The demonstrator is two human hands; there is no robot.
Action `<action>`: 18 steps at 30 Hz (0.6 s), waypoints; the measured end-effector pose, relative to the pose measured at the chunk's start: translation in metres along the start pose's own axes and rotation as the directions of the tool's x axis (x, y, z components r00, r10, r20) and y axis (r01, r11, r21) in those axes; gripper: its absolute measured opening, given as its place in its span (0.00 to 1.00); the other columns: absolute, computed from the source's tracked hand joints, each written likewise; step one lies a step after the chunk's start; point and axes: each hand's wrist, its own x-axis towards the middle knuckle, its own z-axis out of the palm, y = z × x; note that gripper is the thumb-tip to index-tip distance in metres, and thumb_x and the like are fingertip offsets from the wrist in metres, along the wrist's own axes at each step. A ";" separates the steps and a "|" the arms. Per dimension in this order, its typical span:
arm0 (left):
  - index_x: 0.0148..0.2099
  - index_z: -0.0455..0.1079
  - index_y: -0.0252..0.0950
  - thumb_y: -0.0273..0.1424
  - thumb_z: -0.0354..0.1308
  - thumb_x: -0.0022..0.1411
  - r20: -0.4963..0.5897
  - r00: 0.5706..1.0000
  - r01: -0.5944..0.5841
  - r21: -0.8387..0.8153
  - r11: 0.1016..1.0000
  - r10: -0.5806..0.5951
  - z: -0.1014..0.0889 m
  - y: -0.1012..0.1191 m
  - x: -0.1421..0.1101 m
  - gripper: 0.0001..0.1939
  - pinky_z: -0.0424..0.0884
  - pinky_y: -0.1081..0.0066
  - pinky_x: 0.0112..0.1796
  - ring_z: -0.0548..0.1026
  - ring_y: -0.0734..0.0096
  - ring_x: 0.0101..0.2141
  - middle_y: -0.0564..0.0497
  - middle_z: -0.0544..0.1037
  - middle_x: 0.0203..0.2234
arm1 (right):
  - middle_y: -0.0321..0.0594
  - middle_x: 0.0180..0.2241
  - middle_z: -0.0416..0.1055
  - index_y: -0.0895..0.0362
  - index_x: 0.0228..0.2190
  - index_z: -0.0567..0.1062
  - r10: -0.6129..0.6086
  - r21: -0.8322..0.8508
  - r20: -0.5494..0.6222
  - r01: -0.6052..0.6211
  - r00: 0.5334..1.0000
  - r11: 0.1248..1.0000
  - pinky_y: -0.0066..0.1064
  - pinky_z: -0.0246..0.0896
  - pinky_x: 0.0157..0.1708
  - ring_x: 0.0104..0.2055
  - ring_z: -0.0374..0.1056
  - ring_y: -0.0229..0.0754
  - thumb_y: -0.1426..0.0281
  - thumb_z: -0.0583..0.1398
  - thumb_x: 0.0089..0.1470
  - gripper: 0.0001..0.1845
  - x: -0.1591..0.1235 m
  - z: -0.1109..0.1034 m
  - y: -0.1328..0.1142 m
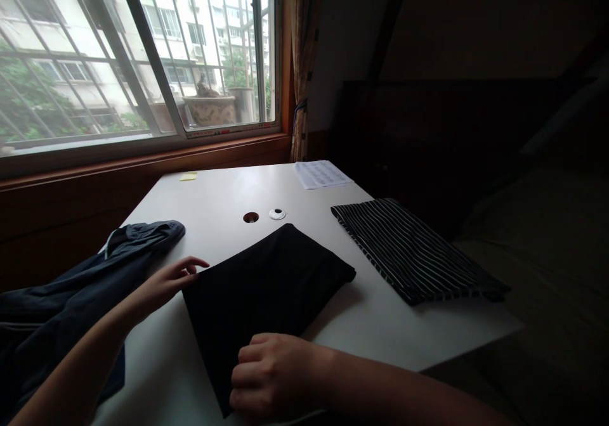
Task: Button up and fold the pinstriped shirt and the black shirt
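A piece of black folded cloth (266, 280), probably a garment, lies on the white table (375, 343) in front of me. At its left corner my left hand (178, 277) has its fingers stretched out, the tips at the cloth's edge and the thumb a little apart from them. Curled fingers close my right hand (273, 372) on the near edge of the black cloth. The far right end of the cloth appears slightly raised, with a shadow beneath it.
A black-and-white striped folded cloth (419, 251) lies at the right. Dark blue clothing (95, 286) is heaped at the left edge. Farther back are printed sheets (322, 174), a yellow note (189, 176), a round table hole (251, 217) and its white cover (277, 214).
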 end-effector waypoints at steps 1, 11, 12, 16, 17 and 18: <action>0.54 0.73 0.39 0.50 0.58 0.61 0.019 1.000 -0.001 0.037 0.999 0.000 0.001 -0.006 0.001 0.25 0.67 0.69 0.35 0.71 0.64 0.34 0.51 0.72 0.32 | 0.32 0.29 0.67 0.56 0.27 0.71 0.003 0.019 0.010 -0.003 1.000 1.000 0.31 0.55 0.29 0.31 0.62 0.37 0.68 0.58 0.63 0.12 -0.003 0.000 0.001; 0.57 0.72 0.41 0.50 0.55 0.64 0.019 0.985 -0.169 0.253 0.953 0.169 0.009 0.010 0.020 0.26 0.71 0.59 0.51 0.73 0.54 0.50 0.42 0.71 0.54 | 0.45 0.49 0.74 0.56 0.54 0.73 0.573 -0.056 -0.074 -0.577 0.816 0.815 0.44 0.64 0.54 0.53 0.68 0.46 0.68 0.56 0.66 0.17 -0.084 -0.066 0.066; 0.59 0.71 0.42 0.50 0.54 0.66 0.035 0.979 -0.203 0.301 0.932 0.202 0.015 0.016 0.024 0.26 0.70 0.58 0.53 0.72 0.53 0.52 0.43 0.70 0.55 | 0.47 0.55 0.71 0.54 0.58 0.70 0.638 -0.105 -0.067 -0.641 0.767 0.760 0.46 0.61 0.58 0.59 0.65 0.49 0.66 0.55 0.66 0.20 -0.098 -0.069 0.073; 0.66 0.63 0.47 0.47 0.50 0.69 0.085 0.941 -0.328 0.472 0.818 0.328 0.049 0.032 0.034 0.26 0.63 0.53 0.59 0.67 0.52 0.56 0.44 0.68 0.59 | 0.45 0.69 0.52 0.50 0.68 0.56 0.823 -0.261 0.044 -0.789 0.567 0.557 0.51 0.49 0.67 0.70 0.49 0.54 0.53 0.51 0.67 0.33 -0.148 -0.063 0.082; 0.67 0.62 0.47 0.47 0.50 0.70 0.088 0.935 -0.338 0.514 0.789 0.344 0.058 0.033 0.035 0.27 0.63 0.52 0.58 0.67 0.51 0.55 0.43 0.68 0.58 | 0.44 0.70 0.50 0.49 0.69 0.53 0.846 -0.274 0.083 -0.805 0.526 0.527 0.51 0.48 0.67 0.71 0.47 0.53 0.51 0.50 0.67 0.34 -0.157 -0.060 0.080; 0.68 0.60 0.47 0.47 0.50 0.70 0.086 0.933 -0.337 0.554 0.761 0.350 0.065 0.032 0.035 0.28 0.64 0.51 0.57 0.67 0.50 0.54 0.43 0.69 0.56 | 0.43 0.71 0.47 0.49 0.69 0.50 0.860 -0.280 0.116 -0.814 0.497 0.508 0.51 0.47 0.67 0.71 0.45 0.53 0.50 0.49 0.67 0.35 -0.166 -0.056 0.077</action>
